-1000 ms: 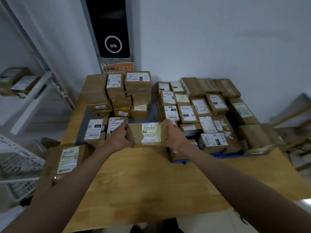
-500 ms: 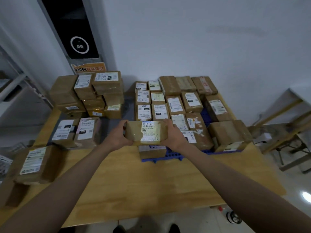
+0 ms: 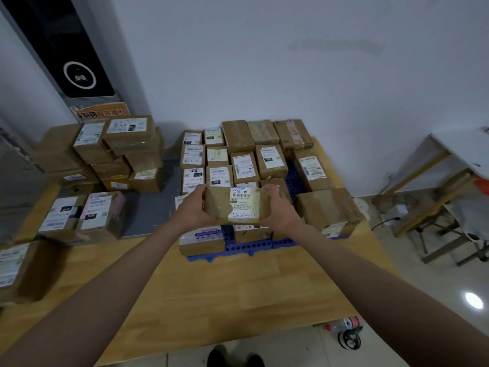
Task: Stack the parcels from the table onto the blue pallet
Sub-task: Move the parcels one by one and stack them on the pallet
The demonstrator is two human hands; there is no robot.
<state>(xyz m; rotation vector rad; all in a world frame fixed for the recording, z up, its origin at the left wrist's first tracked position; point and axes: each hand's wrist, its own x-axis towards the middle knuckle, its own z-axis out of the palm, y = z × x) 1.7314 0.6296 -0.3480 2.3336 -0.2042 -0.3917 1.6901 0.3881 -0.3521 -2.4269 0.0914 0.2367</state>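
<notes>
**Both hands on one parcel, held over the pallet's near edge**

My left hand (image 3: 194, 207) grips the left end of a taped brown parcel (image 3: 235, 205), fingers curled round the back, thumb on the near side. My right hand (image 3: 277, 207) grips the right end the same way. The parcel sits level between them, white label up, top line reads "501E-M1".

Just below the parcel, at 6 o'clock, the blue pallet (image 3: 251, 245) shows its near rim on the wooden table (image 3: 238, 287). A parcel with a blue-printed label (image 3: 202, 239) lies at the pallet's near left corner. From 11 to 2 o'clock of my hands the pallet carries rows of stacked parcels (image 3: 238, 157), labels mostly up; a big box (image 3: 328, 210) sits at 3 o'clock, just beside my right hand.

At 9 to 10 o'clock, well apart, the table pile (image 3: 116, 154) stands unmoved, two labelled boxes (image 3: 82, 215) in front of it. One more box (image 3: 18, 271) at 8 o'clock, at the table's left edge. Behind the pile a black panel (image 3: 76, 62) on the wall. On the floor at 5 o'clock, a bottle (image 3: 344, 324).
</notes>
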